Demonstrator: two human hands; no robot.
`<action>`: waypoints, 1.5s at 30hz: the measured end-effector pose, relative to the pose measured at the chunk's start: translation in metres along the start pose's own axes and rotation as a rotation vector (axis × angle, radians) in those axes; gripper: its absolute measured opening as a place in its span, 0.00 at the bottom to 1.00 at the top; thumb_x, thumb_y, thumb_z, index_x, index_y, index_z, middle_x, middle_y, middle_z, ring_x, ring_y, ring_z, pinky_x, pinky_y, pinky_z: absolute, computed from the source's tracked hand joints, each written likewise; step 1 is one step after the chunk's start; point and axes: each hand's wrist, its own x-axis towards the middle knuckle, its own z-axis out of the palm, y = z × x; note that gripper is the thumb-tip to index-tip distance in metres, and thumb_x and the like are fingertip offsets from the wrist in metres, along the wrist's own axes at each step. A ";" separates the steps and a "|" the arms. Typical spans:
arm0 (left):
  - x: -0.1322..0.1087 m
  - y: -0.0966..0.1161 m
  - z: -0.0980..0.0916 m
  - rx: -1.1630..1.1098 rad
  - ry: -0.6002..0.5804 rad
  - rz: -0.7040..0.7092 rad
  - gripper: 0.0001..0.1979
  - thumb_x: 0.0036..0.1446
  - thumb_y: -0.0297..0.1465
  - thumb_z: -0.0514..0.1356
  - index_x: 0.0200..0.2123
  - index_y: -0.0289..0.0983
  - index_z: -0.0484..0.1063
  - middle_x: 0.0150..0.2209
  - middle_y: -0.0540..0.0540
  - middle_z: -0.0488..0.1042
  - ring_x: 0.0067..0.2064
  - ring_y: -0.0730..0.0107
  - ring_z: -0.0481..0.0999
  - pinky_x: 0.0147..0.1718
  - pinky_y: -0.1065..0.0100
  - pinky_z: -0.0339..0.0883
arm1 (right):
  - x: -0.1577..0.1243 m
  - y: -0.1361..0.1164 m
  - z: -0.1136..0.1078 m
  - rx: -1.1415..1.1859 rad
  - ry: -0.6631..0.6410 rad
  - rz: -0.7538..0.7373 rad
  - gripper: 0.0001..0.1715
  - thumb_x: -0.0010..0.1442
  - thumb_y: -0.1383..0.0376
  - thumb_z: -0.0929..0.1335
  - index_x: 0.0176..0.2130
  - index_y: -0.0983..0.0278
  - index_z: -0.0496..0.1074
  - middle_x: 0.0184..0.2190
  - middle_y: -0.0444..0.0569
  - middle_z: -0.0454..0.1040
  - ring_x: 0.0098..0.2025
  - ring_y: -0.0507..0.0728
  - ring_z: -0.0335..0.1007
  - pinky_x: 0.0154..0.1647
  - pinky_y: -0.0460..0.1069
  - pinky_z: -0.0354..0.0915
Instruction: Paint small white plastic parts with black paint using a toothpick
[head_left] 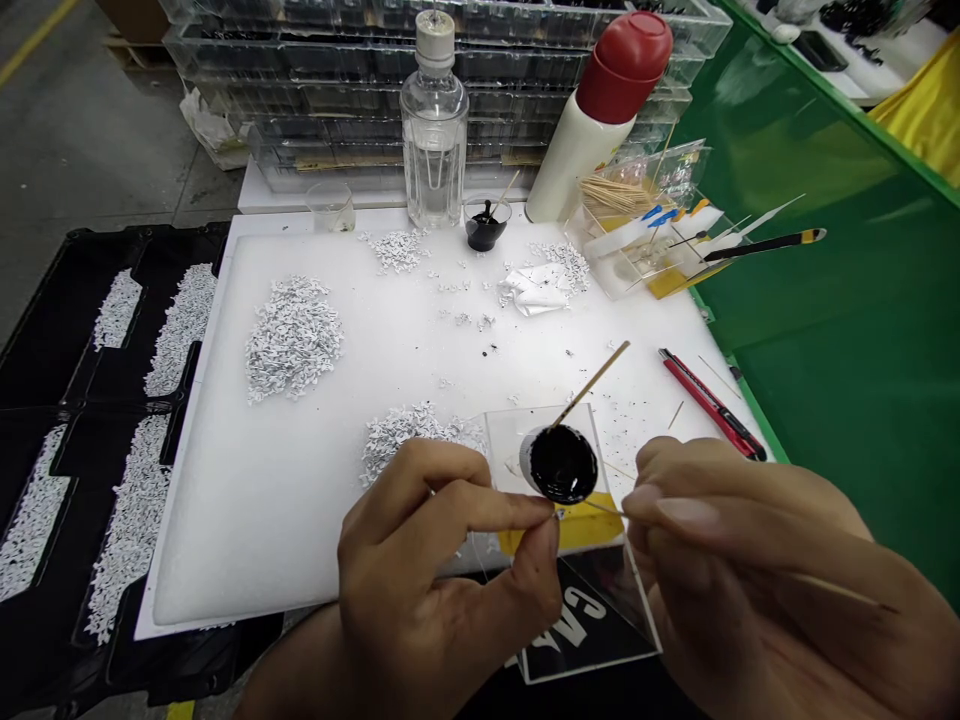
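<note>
Working at a green counter [840, 400]. A large white foam board [247, 520] sits on it, near edge running under my left grip [442, 580]. Off the board's left edge: black segmented trays [67, 340] holding long rows of white parts. Past the far edge: stacked clear plastic trays [450, 60].

Along the far edge: a clear plastic bottle [433, 150], a white bottle with a red cap [592, 150], a small clear cup of black liquid [484, 228], and a clear box of toothpicks [615, 250] at the far right corner. A red utility knife [712, 405] lies by the right edge.

Status: the bulk of the tiny white parts sit in heaps, biggest [292, 340] left of centre, another [412, 435] just beyond my left grip. Loose ones and black specks are scattered right of centre.

Near edge: a clear acrylic sheet [540, 440] carries a round dish of glossy black paste [562, 463], with a wooden toothpick [592, 382] standing in it.

Left grip: narrow, thumb and index pinched on a tiny white part [559, 513], too small to read. Right grip [750, 570]: narrow on a thin wooden stick [600, 508], tip at that part; contact unclear. Open green counter lies right of it.
</note>
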 end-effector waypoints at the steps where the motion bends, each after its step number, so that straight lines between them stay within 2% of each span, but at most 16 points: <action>1: 0.000 0.000 0.000 -0.001 0.000 0.000 0.15 0.66 0.14 0.70 0.45 0.40 0.86 0.41 0.55 0.80 0.36 0.79 0.82 0.36 0.76 0.83 | 0.000 0.000 0.001 -0.015 -0.003 -0.021 0.19 0.74 0.79 0.78 0.57 0.61 0.88 0.49 0.48 0.92 0.42 0.58 0.93 0.38 0.52 0.89; 3: 0.001 0.000 0.000 -0.003 -0.006 0.000 0.14 0.67 0.15 0.70 0.45 0.40 0.86 0.40 0.54 0.80 0.35 0.78 0.82 0.35 0.75 0.83 | 0.002 0.001 0.002 -0.033 -0.020 -0.067 0.16 0.74 0.78 0.78 0.56 0.62 0.87 0.49 0.49 0.92 0.42 0.58 0.93 0.36 0.52 0.87; 10: 0.001 0.000 -0.002 -0.002 -0.022 0.001 0.15 0.67 0.14 0.69 0.45 0.40 0.86 0.41 0.54 0.79 0.35 0.79 0.82 0.35 0.75 0.82 | 0.002 0.003 -0.001 0.024 -0.078 -0.090 0.19 0.76 0.80 0.77 0.60 0.64 0.86 0.51 0.50 0.91 0.47 0.58 0.94 0.30 0.50 0.82; 17: 0.001 0.001 0.001 0.003 -0.011 0.004 0.14 0.68 0.15 0.69 0.46 0.41 0.86 0.41 0.55 0.79 0.36 0.80 0.82 0.35 0.75 0.81 | 0.007 0.003 -0.001 -0.013 -0.083 -0.097 0.15 0.78 0.78 0.76 0.57 0.62 0.86 0.48 0.49 0.92 0.44 0.56 0.93 0.26 0.49 0.79; 20: 0.001 0.001 0.000 0.000 -0.014 0.002 0.14 0.68 0.15 0.69 0.46 0.40 0.85 0.41 0.54 0.79 0.35 0.79 0.82 0.35 0.75 0.81 | 0.007 0.003 -0.002 0.000 -0.085 -0.104 0.15 0.79 0.78 0.76 0.57 0.63 0.86 0.49 0.49 0.91 0.45 0.54 0.93 0.28 0.47 0.80; 23: 0.001 0.000 -0.002 -0.002 -0.021 0.010 0.14 0.69 0.14 0.68 0.46 0.40 0.85 0.41 0.54 0.79 0.36 0.79 0.82 0.35 0.75 0.82 | 0.002 0.003 -0.003 0.015 -0.081 -0.101 0.18 0.78 0.80 0.75 0.58 0.63 0.85 0.50 0.50 0.90 0.45 0.56 0.93 0.31 0.50 0.83; 26: 0.001 -0.001 -0.004 0.000 -0.027 0.014 0.14 0.70 0.15 0.68 0.46 0.40 0.85 0.42 0.55 0.79 0.36 0.82 0.83 0.37 0.77 0.82 | 0.000 0.004 -0.001 0.048 -0.075 -0.107 0.21 0.75 0.83 0.74 0.59 0.64 0.85 0.52 0.49 0.90 0.46 0.57 0.93 0.41 0.53 0.88; 29: 0.003 -0.002 -0.005 0.002 -0.041 0.018 0.14 0.70 0.15 0.67 0.47 0.40 0.85 0.43 0.57 0.79 0.37 0.84 0.83 0.39 0.79 0.81 | 0.000 0.005 0.003 0.081 -0.053 -0.112 0.23 0.72 0.85 0.72 0.57 0.66 0.85 0.53 0.49 0.89 0.47 0.55 0.93 0.46 0.52 0.89; 37: 0.003 -0.001 -0.006 0.012 -0.043 0.030 0.15 0.69 0.14 0.67 0.46 0.40 0.84 0.42 0.57 0.79 0.37 0.85 0.83 0.39 0.80 0.81 | -0.005 0.004 0.001 0.067 -0.021 -0.004 0.24 0.73 0.82 0.77 0.60 0.62 0.89 0.51 0.47 0.91 0.41 0.54 0.88 0.45 0.50 0.90; 41: -0.001 0.002 -0.004 0.020 -0.007 0.015 0.15 0.68 0.14 0.66 0.44 0.40 0.84 0.42 0.58 0.78 0.37 0.86 0.82 0.40 0.81 0.80 | -0.006 0.003 -0.001 0.034 0.006 0.055 0.20 0.74 0.69 0.84 0.61 0.54 0.89 0.46 0.50 0.90 0.40 0.63 0.89 0.38 0.57 0.89; 45: -0.002 0.003 -0.003 0.029 -0.025 0.023 0.15 0.68 0.14 0.66 0.45 0.40 0.84 0.42 0.58 0.78 0.38 0.87 0.82 0.42 0.82 0.80 | -0.005 0.000 0.003 0.038 0.028 0.084 0.22 0.71 0.56 0.89 0.60 0.52 0.88 0.46 0.52 0.89 0.45 0.68 0.91 0.42 0.62 0.91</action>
